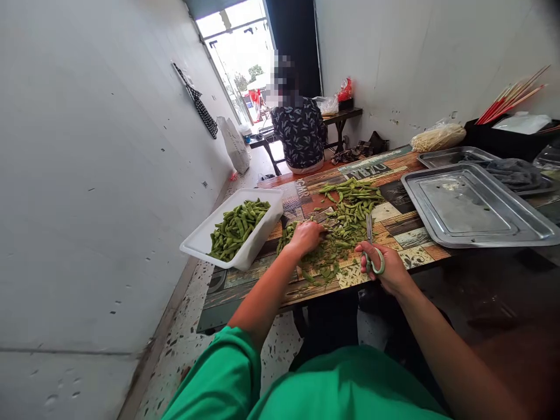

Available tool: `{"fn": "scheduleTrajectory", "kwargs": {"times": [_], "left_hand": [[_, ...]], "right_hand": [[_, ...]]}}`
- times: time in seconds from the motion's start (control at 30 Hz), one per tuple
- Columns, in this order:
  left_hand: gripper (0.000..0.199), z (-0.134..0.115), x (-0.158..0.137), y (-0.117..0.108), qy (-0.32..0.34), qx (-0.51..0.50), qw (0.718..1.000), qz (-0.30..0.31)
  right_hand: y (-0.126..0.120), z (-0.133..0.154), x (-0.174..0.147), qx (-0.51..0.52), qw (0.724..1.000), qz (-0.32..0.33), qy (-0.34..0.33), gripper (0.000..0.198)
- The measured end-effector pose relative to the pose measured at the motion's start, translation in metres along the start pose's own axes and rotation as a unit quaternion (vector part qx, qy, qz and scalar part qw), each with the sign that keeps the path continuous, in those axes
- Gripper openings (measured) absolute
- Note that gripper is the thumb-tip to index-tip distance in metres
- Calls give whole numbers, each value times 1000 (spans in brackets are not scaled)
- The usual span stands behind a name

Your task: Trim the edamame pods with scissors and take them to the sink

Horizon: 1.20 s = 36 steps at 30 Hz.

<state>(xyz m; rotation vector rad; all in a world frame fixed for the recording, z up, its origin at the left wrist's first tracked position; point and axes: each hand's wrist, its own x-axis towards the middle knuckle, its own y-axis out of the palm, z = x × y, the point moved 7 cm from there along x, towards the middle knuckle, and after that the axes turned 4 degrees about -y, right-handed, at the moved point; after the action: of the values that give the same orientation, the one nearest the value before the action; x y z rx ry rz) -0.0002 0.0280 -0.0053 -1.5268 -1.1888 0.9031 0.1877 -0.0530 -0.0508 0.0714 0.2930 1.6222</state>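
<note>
My right hand [381, 265] is wrapped round the pale green handles of a pair of scissors [370, 228], whose metal blades point away from me over the table. Low on the tabletop, my left hand [307, 238] has its fingers curled down among green soybean pods and trimmings [335, 236]; what lies under the fingertips is hidden. A heap of whole pods [352, 195] spreads beyond both hands. To the left of my left hand, a white plastic tub [256, 248] holds many more green pods [240, 227].
Metal trays [476, 204] lie at the table's right, with a dark cloth [514, 173] behind. Farther back are a bagged pale bundle [438, 137] and a black box [481, 135] with red-ended sticks. A person [300, 131] sits beyond the patterned table [280, 300]; a wall stands at left.
</note>
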Motion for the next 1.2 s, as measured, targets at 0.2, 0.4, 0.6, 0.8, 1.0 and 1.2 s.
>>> {"fn": "scheduleTrajectory", "kwargs": {"times": [0.2, 0.4, 0.6, 0.8, 1.0, 1.2], "left_hand": [[24, 11, 4, -13, -14, -34, 999, -33], [11, -18, 9, 2, -29, -3, 1000, -7], [6, -15, 11, -3, -57, -306, 950, -33], [16, -4, -2, -4, -109, -350, 928, -61], [29, -6, 3, -25, -128, 85, 987, -41], [49, -93, 30, 19, 191, 39, 981, -13]], "right_hand": [[1, 0, 0, 1, 1000, 5, -2, 61], [0, -4, 2, -10, 1000, 6, -3, 58], [6, -4, 4, -44, 999, 28, 6, 58], [10, -3, 2, -82, 995, 61, -7, 52], [-19, 6, 2, -19, 999, -42, -23, 56], [-29, 8, 6, -16, 997, -68, -45, 59]]}}
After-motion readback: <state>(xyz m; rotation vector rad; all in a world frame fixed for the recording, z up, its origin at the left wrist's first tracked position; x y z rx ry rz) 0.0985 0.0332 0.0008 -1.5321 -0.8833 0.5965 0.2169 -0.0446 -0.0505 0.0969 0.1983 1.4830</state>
